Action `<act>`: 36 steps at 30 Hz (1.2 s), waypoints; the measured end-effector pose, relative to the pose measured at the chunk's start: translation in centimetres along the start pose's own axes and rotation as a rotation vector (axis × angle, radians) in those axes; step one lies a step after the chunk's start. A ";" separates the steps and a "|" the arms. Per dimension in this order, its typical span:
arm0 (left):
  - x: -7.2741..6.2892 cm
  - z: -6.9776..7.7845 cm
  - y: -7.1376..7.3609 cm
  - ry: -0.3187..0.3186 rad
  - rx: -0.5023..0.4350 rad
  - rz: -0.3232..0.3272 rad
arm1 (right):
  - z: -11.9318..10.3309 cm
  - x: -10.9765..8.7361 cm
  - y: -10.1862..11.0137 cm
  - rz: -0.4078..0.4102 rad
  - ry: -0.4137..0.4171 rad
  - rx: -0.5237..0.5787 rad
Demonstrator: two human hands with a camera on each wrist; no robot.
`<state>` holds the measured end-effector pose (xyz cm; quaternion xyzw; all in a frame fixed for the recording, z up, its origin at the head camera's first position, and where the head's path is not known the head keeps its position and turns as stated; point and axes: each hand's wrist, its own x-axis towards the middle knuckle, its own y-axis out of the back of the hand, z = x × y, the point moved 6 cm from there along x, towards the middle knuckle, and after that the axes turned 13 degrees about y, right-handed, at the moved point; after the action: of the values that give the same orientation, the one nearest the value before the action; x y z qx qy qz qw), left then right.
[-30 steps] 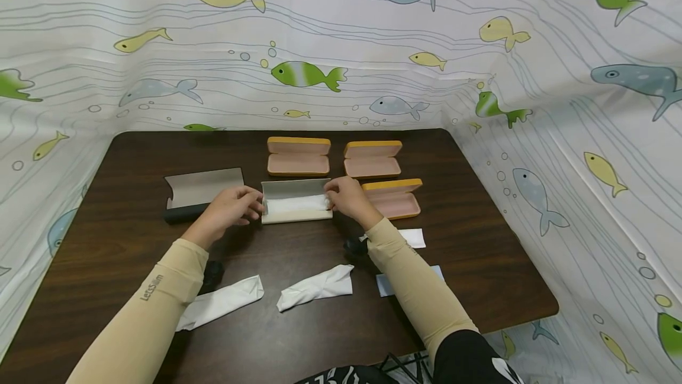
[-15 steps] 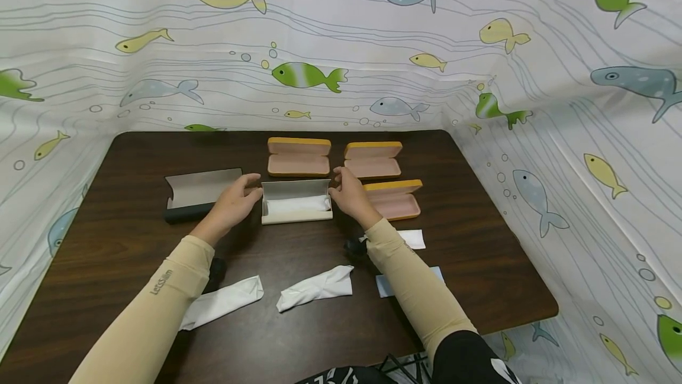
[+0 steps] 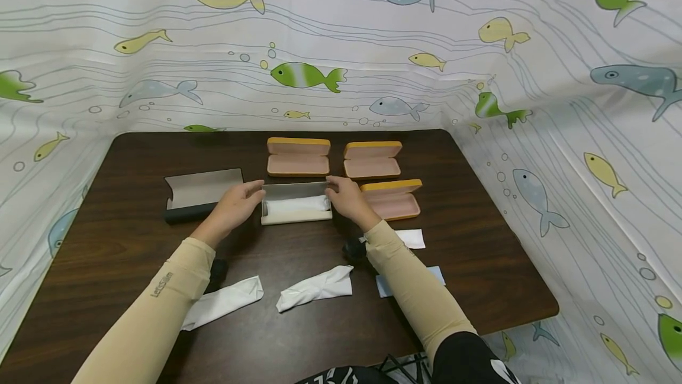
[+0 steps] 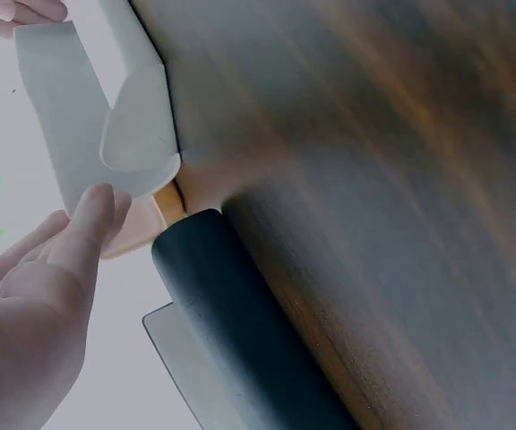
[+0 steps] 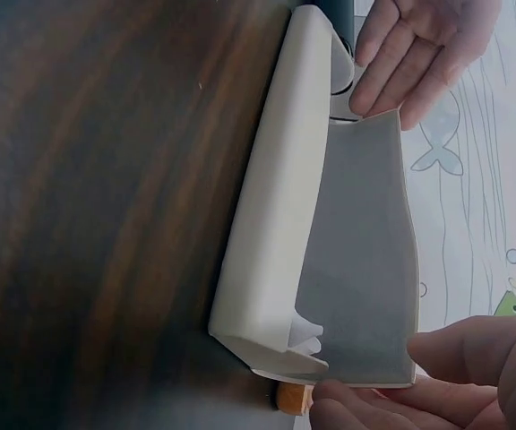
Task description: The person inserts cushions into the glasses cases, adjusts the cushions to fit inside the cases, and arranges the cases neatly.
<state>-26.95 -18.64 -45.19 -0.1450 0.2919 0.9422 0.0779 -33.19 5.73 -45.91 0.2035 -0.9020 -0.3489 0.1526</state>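
In the head view a cream glasses case (image 3: 296, 217) stands with its grey-lined lid raised, a white wrapped bundle (image 3: 296, 205) lying inside. My left hand (image 3: 234, 209) is at the lid's left end with fingers extended. My right hand (image 3: 348, 197) is at the right end. In the right wrist view the right thumb (image 5: 464, 349) touches the lid's edge and the fingers lie along its end. The left wrist view shows left fingertips (image 4: 97, 206) at the lid's near corner. Part of the bundle is hidden by the case's front wall.
Left of it lies an open dark glasses case (image 3: 189, 212). Several open yellow cases with pink lining (image 3: 298, 165) stand behind and to the right. Nearer are two white wrapped bundles (image 3: 317, 288) (image 3: 226, 300), a white cloth (image 3: 412, 238) and a blue cloth (image 3: 385, 287).
The left hand has moved slightly right and up to the lid's left end. The right hand has left the bundle's end and is at the lid's right corner. The lid leans slightly lower.
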 end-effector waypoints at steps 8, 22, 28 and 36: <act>-1.4 0.0 0.0 -0.025 0.098 0.025 | -1.3 -1.5 -0.2 -0.015 0.086 -0.071; -4.7 -0.4 -2.4 -0.127 0.332 -0.026 | -3.2 -5.6 -1.7 -0.054 0.186 -0.274; -5.0 -0.6 -3.3 -0.130 0.409 -0.047 | -3.4 -6.2 -2.6 -0.110 0.204 -0.431; -5.0 -0.4 -3.6 -0.139 0.387 -0.038 | -3.5 -6.7 -2.6 -0.099 0.201 -0.447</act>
<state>-21.28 -16.26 -45.85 -0.0676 0.4586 0.8746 0.1421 -25.23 5.16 -46.11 0.2422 -0.7718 -0.5245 0.2656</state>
